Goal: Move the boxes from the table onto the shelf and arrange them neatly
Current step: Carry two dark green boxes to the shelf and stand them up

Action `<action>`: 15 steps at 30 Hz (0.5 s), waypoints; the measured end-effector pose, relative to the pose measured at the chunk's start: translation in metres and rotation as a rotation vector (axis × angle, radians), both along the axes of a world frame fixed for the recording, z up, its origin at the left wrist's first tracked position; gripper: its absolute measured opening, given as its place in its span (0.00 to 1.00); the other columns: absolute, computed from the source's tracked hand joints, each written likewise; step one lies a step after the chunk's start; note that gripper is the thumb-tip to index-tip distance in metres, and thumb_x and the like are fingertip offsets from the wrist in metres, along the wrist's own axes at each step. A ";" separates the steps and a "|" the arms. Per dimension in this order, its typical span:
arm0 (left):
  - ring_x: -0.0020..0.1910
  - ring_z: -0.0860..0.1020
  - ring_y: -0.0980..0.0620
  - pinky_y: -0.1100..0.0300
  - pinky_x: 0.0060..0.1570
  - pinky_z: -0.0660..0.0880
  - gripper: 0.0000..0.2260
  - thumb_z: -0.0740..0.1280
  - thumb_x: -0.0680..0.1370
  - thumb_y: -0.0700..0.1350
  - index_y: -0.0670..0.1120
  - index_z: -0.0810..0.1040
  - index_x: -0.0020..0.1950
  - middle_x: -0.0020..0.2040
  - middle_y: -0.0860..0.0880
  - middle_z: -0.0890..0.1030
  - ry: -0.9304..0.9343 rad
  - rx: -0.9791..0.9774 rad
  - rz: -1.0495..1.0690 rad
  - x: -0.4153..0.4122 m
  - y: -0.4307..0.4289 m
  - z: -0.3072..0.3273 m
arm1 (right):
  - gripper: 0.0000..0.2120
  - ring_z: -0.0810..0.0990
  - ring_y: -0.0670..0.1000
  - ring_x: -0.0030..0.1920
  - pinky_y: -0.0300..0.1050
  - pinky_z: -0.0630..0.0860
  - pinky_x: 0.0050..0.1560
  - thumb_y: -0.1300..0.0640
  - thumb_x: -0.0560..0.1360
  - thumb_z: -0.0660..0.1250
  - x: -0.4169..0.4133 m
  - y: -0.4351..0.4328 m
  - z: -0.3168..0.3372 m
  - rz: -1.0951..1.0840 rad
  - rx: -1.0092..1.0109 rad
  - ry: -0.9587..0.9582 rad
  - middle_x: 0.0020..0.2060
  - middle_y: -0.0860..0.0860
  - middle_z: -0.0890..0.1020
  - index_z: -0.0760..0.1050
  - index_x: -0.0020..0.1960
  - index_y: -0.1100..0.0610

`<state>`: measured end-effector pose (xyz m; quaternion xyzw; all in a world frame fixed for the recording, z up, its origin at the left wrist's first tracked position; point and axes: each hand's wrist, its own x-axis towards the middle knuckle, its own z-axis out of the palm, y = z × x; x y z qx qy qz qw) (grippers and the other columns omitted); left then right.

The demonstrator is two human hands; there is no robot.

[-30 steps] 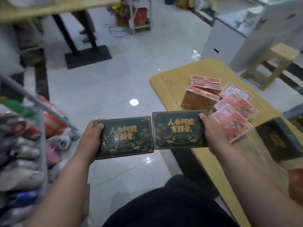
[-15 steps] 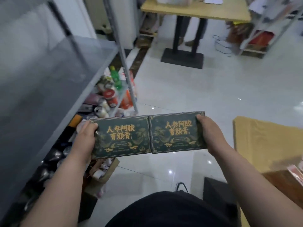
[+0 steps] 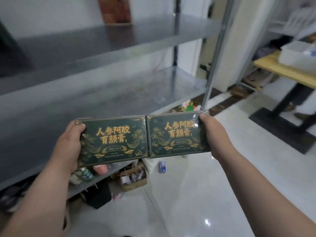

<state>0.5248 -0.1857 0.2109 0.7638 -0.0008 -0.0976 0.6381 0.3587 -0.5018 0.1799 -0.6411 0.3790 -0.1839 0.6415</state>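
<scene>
I hold two flat dark-green boxes with gold lettering side by side, their inner edges touching, in front of a grey metal shelf [image 3: 106, 53]. My left hand [image 3: 70, 142] grips the outer edge of the left green box [image 3: 116, 142], thumb on its face. My right hand [image 3: 213, 132] grips the outer edge of the right green box [image 3: 176, 135] the same way. Both boxes hang in the air just in front of the shelf's lower board [image 3: 85, 106], which shows bare grey metal. The table with the other boxes is out of view.
A brown board [image 3: 116, 11] leans at the back of the upper shelf level. Bottles, a dark bag [image 3: 98, 194] and a small cardboard box [image 3: 134, 180] of scraps clutter the floor under the shelf. A wooden table [image 3: 287, 72] with a white tub stands at the right.
My view has swung left from the table to face the shelf. Both hands kept their grip and carried the two green boxes up close to the shelf's front edge.
</scene>
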 end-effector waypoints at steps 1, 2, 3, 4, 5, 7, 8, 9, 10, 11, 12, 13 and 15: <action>0.40 0.80 0.45 0.45 0.44 0.78 0.13 0.58 0.80 0.49 0.61 0.81 0.45 0.39 0.50 0.82 -0.029 -0.013 0.024 0.001 0.012 0.007 | 0.19 0.85 0.57 0.51 0.64 0.79 0.58 0.33 0.67 0.62 0.014 0.002 0.011 0.042 -0.031 -0.015 0.48 0.51 0.86 0.81 0.47 0.43; 0.42 0.81 0.44 0.44 0.45 0.79 0.14 0.57 0.81 0.49 0.63 0.81 0.51 0.43 0.47 0.82 -0.060 -0.029 0.048 0.000 0.023 0.016 | 0.19 0.84 0.57 0.52 0.63 0.78 0.59 0.32 0.67 0.62 0.029 0.005 0.021 0.085 -0.064 -0.033 0.48 0.50 0.86 0.81 0.47 0.43; 0.43 0.81 0.43 0.44 0.45 0.79 0.15 0.56 0.81 0.48 0.64 0.80 0.54 0.46 0.45 0.82 -0.092 -0.047 0.078 0.001 0.035 0.025 | 0.19 0.84 0.57 0.52 0.63 0.77 0.60 0.31 0.67 0.62 0.043 0.008 0.032 0.127 -0.093 -0.049 0.48 0.50 0.85 0.81 0.47 0.43; 0.43 0.81 0.42 0.43 0.46 0.79 0.16 0.56 0.81 0.48 0.65 0.79 0.56 0.47 0.44 0.81 -0.122 -0.059 0.113 0.003 0.047 0.035 | 0.19 0.84 0.58 0.52 0.63 0.77 0.60 0.31 0.68 0.62 0.058 0.014 0.044 0.165 -0.116 -0.067 0.47 0.50 0.85 0.81 0.46 0.43; 0.44 0.81 0.41 0.41 0.47 0.79 0.16 0.56 0.81 0.49 0.66 0.78 0.57 0.48 0.42 0.81 -0.143 -0.070 0.143 0.006 0.057 0.045 | 0.18 0.84 0.58 0.51 0.64 0.77 0.60 0.31 0.68 0.62 0.072 0.020 0.056 0.198 -0.135 -0.090 0.46 0.51 0.85 0.80 0.44 0.43; 0.44 0.82 0.40 0.37 0.49 0.78 0.15 0.55 0.80 0.49 0.65 0.78 0.56 0.49 0.40 0.81 -0.173 -0.099 0.180 0.015 0.076 0.064 | 0.17 0.84 0.58 0.50 0.65 0.77 0.59 0.32 0.69 0.62 0.099 0.033 0.077 0.243 -0.169 -0.144 0.45 0.52 0.85 0.79 0.42 0.44; 0.42 0.82 0.42 0.40 0.47 0.79 0.15 0.55 0.81 0.48 0.64 0.79 0.55 0.48 0.41 0.82 -0.186 -0.124 0.203 0.020 0.085 0.073 | 0.17 0.84 0.59 0.50 0.65 0.77 0.59 0.32 0.70 0.62 0.111 0.041 0.089 0.261 -0.180 -0.162 0.46 0.52 0.85 0.80 0.42 0.44; 0.39 0.82 0.45 0.44 0.43 0.79 0.16 0.54 0.83 0.47 0.63 0.79 0.55 0.46 0.42 0.82 -0.199 -0.150 0.223 0.027 0.093 0.081 | 0.17 0.84 0.59 0.50 0.65 0.77 0.60 0.31 0.70 0.62 0.124 0.046 0.099 0.279 -0.188 -0.184 0.46 0.51 0.85 0.80 0.43 0.42; 0.37 0.82 0.46 0.48 0.40 0.80 0.16 0.54 0.83 0.46 0.62 0.79 0.55 0.44 0.43 0.82 -0.215 -0.173 0.235 0.033 0.100 0.090 | 0.15 0.83 0.58 0.51 0.64 0.76 0.61 0.31 0.70 0.62 0.136 0.052 0.110 0.296 -0.195 -0.213 0.46 0.50 0.85 0.80 0.42 0.39; 0.38 0.81 0.45 0.49 0.40 0.79 0.16 0.54 0.84 0.46 0.62 0.78 0.55 0.45 0.42 0.81 -0.229 -0.190 0.234 0.040 0.106 0.099 | 0.13 0.83 0.57 0.51 0.61 0.76 0.61 0.33 0.71 0.62 0.149 0.057 0.119 0.309 -0.202 -0.245 0.46 0.49 0.84 0.80 0.40 0.38; 0.39 0.81 0.44 0.49 0.40 0.79 0.15 0.54 0.84 0.46 0.62 0.78 0.54 0.47 0.41 0.80 -0.247 -0.202 0.231 0.047 0.111 0.108 | 0.12 0.83 0.57 0.51 0.58 0.77 0.59 0.35 0.74 0.63 0.161 0.062 0.130 0.323 -0.207 -0.278 0.46 0.49 0.84 0.80 0.40 0.39; 0.40 0.80 0.44 0.49 0.40 0.79 0.15 0.54 0.84 0.46 0.62 0.78 0.54 0.47 0.40 0.79 -0.274 -0.210 0.228 0.053 0.114 0.118 | 0.13 0.82 0.56 0.50 0.54 0.77 0.56 0.38 0.76 0.63 0.173 0.066 0.139 0.331 -0.207 -0.302 0.46 0.50 0.83 0.80 0.41 0.43; 0.38 0.82 0.46 0.51 0.37 0.79 0.12 0.58 0.84 0.45 0.60 0.77 0.56 0.47 0.43 0.80 -0.329 -0.228 0.228 0.068 0.120 0.134 | 0.13 0.81 0.52 0.44 0.47 0.75 0.44 0.43 0.80 0.62 0.194 0.073 0.157 0.324 -0.214 -0.334 0.43 0.50 0.82 0.78 0.43 0.50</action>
